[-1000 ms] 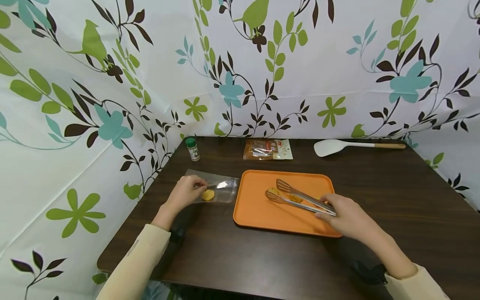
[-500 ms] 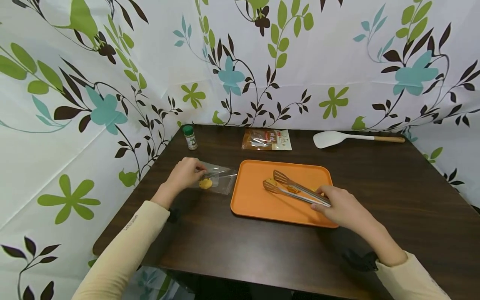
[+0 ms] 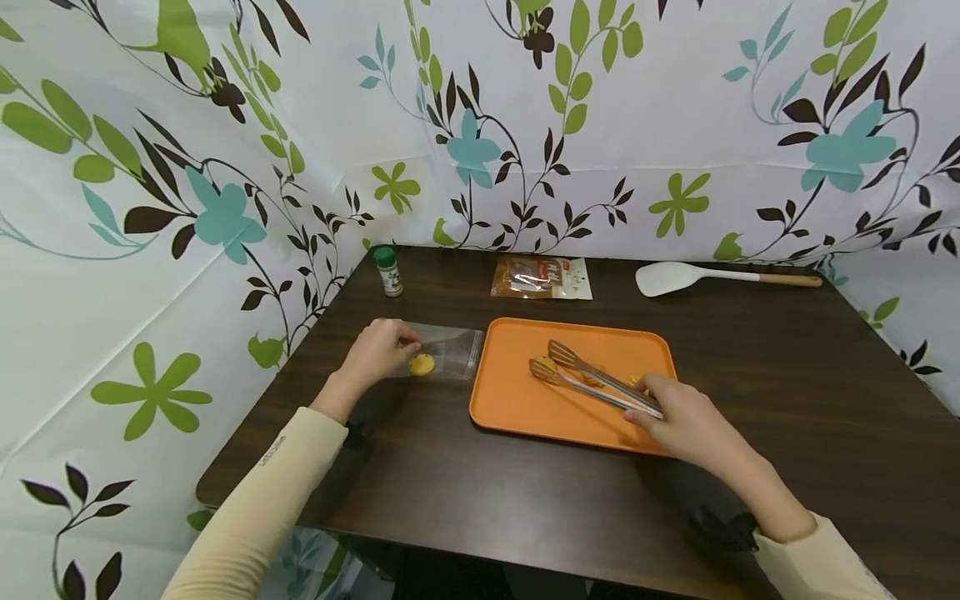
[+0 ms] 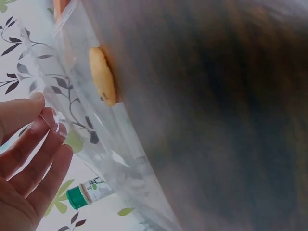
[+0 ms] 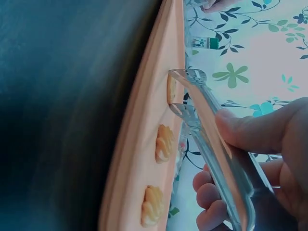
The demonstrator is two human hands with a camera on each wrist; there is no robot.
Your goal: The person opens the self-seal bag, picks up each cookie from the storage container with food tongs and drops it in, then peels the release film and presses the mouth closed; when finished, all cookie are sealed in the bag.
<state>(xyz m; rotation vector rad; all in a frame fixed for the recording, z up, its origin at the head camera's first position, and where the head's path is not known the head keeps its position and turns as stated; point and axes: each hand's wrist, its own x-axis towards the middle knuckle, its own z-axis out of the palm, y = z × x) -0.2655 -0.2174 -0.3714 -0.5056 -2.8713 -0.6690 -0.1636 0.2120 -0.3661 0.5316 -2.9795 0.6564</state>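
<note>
My left hand (image 3: pixel 378 354) pinches the upper film of a clear plastic bag (image 3: pixel 459 348) between thumb and fingers. Inside the bag lies a round yellow cookie (image 3: pixel 422 364), seen edge-on in the left wrist view as a thick cookie (image 4: pixel 102 77). My right hand (image 3: pixel 690 421) holds metal tongs (image 3: pixel 566 354) over an orange tray (image 3: pixel 517 417). In the right wrist view, the spread tips of the tongs (image 5: pixel 211 125) stand either side of a flat cookie (image 5: pixel 172 91). Nearer the hand on the tray are a swirled cookie (image 5: pixel 164 143) and another swirled cookie (image 5: pixel 152 206).
Along the back of the dark table (image 3: pixel 570 508) stand a green-capped shaker bottle (image 3: pixel 388 273) and a brown-and-white food packet (image 3: pixel 540 277). A white spatula (image 3: pixel 667 278) with a wooden handle lies at the back right. A patterned cloth (image 3: pixel 637 100) hangs behind.
The head view has tilted down a little. Both hands stay about where they were, the left still pinching the bag, the right still holding the tongs over the tray.
</note>
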